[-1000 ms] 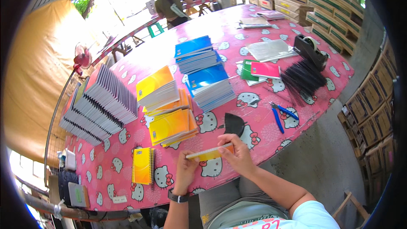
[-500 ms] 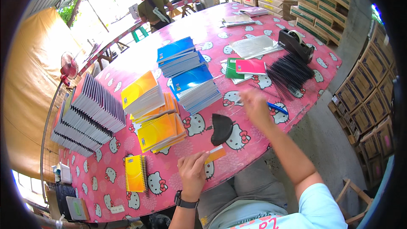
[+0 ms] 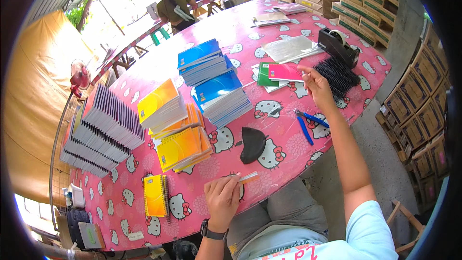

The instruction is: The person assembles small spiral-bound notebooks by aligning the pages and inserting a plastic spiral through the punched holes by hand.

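Observation:
My left hand [image 3: 223, 197], near the table's front edge, is closed on a small orange notebook [image 3: 249, 177] whose thin edge shows past the fingers. My right hand [image 3: 318, 89] is raised beside a pile of black binding coils [image 3: 339, 77], fingers bent and thumb drawn in. Anything pinched there is too small to make out. Left of it lie a pink notebook [image 3: 284, 72] and a green one [image 3: 264, 74]. Blue-handled cutters [image 3: 308, 127] rest with their handles spread. A black face-mask-shaped cloth piece [image 3: 252, 145] lies between my hands.
Stacks of yellow notebooks [image 3: 180, 150], blue notebooks [image 3: 219, 94] and dark-spined notebooks [image 3: 103, 130] stand to the left. One coil-bound yellow notebook [image 3: 155, 196] lies nearer. A tape dispenser [image 3: 337, 47] and plastic sheets [image 3: 292, 49] sit far right. Another person [image 3: 175, 7] is at a back table.
My right hand has moved away from me, from above the cutters to the coil pile, uncovering the cutters. My left hand has shifted slightly, and the orange notebook in it is tilted more edge-on.

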Available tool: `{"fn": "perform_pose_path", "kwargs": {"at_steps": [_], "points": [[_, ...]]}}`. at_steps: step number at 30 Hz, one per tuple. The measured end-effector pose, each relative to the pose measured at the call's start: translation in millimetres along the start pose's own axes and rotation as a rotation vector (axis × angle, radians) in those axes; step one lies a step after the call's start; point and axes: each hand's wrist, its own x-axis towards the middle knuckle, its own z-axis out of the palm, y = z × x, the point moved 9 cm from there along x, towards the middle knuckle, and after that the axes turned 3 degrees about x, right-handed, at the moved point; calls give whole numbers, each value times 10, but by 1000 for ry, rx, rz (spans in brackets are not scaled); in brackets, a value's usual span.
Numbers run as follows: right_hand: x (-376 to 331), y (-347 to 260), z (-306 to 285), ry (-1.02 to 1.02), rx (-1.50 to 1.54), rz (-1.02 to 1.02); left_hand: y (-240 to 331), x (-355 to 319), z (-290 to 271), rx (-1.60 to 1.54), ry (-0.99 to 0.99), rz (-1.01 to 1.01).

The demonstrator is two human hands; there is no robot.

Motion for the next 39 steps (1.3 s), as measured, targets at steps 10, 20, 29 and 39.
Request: {"fn": "perform_pose_path", "kwargs": {"at_steps": [10,20,29,39], "points": [[87,170,-200,67,316,22,40,28,11,18,-18,3],[41,-206,-579,128,91,-69,40,23,22,17,0,-3],[-58,-354,-363,23,83,-150,38,76,48,2,1,11],[-200,-537,-919,260,-427,-172,79,73,96,-5,-11,14]]}}
